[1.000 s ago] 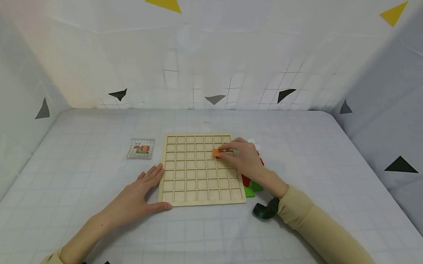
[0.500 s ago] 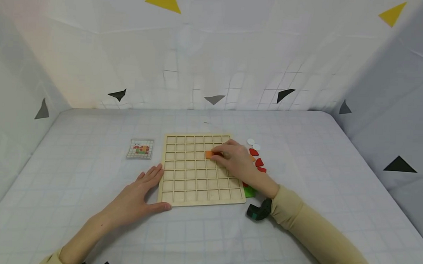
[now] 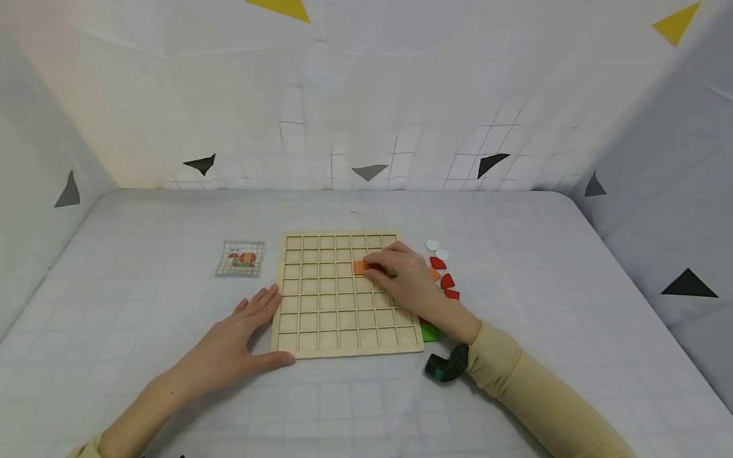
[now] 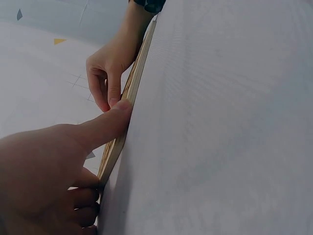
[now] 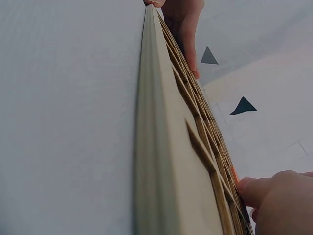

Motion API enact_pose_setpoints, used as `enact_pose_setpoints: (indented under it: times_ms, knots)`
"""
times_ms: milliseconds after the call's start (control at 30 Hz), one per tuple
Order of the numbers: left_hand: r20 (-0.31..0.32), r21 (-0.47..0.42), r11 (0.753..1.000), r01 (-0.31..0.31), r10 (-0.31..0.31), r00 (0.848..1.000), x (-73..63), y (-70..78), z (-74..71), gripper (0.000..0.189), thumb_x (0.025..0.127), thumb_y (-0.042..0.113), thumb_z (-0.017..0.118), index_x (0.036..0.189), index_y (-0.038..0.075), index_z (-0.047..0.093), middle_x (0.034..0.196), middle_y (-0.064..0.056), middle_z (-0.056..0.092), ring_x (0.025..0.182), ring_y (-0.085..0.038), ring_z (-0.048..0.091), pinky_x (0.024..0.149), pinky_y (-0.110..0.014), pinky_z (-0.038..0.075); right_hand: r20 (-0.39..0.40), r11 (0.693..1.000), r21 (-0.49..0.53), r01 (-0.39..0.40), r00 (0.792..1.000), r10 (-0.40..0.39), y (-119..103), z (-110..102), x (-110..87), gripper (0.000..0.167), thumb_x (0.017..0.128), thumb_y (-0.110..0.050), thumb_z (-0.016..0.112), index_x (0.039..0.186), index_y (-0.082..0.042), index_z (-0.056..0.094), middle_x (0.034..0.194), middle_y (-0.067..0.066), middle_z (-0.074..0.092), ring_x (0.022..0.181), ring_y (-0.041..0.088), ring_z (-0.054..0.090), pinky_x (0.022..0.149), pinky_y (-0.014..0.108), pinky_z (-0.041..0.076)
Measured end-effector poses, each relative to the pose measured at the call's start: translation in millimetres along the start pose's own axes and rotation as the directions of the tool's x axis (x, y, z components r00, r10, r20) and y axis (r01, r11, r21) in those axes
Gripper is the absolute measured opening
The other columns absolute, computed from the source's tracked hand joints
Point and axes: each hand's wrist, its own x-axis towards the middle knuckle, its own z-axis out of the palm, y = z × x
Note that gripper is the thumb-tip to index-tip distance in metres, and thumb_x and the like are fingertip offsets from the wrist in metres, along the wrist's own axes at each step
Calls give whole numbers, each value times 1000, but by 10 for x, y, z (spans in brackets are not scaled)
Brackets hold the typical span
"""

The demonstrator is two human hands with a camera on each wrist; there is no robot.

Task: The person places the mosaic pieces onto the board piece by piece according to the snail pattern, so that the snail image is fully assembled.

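Observation:
A pale wooden grid board [image 3: 327, 322] lies on the table in the head view. On it, in the third row from the back, is an orange square tile [image 3: 359, 268]. My right hand [image 3: 410, 281] pinches this tile at its right side with thumb and finger; a dark reddish patch shows between the fingers, too small to tell. In the right wrist view, a sliver of the orange tile [image 5: 234, 173] shows by the thumb. My left hand [image 3: 225, 349] rests against the board's left side, fingers extended along the edge and thumb at the near left corner.
To the right of the board lie white discs [image 3: 441, 254], red rounded pieces [image 3: 447, 281] and a green piece [image 3: 429, 333], some partly hidden by my right hand. A small picture card [image 3: 240, 259] with a coloured figure on a grid lies left of the board.
My right hand has moved slightly left across the board with the orange tile, then stayed nearly still. More of the loose red pieces have come into sight. My left hand stays in place.

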Motion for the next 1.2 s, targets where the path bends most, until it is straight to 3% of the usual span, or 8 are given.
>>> enact_pose_setpoints:
  times_ms: [933, 1200]
  knots:
    - [-5, -4, 1000, -19, 19, 1000, -13, -48, -3, 107, 78, 68, 71, 158, 9, 29, 167, -2, 19, 154, -30, 17, 125, -55, 18, -8, 1000, 14, 27, 1000, -27, -41, 25, 11, 22, 85, -11, 80, 107, -9, 77, 97, 2, 75, 91, 16, 59, 68, 26, 56]
    - [1, -11, 1000, -21, 21, 1000, 21, -48, 18, 108, 79, 66, 72, 159, 10, 26, 167, -2, 18, 154, -30, 17, 125, -56, 17, -55, 999, 44, -10, 998, 13, 43, -179, 25, 26, 83, -11, 82, 108, -7, 77, 96, 7, 76, 94, 21, 62, 72, 40, 59]
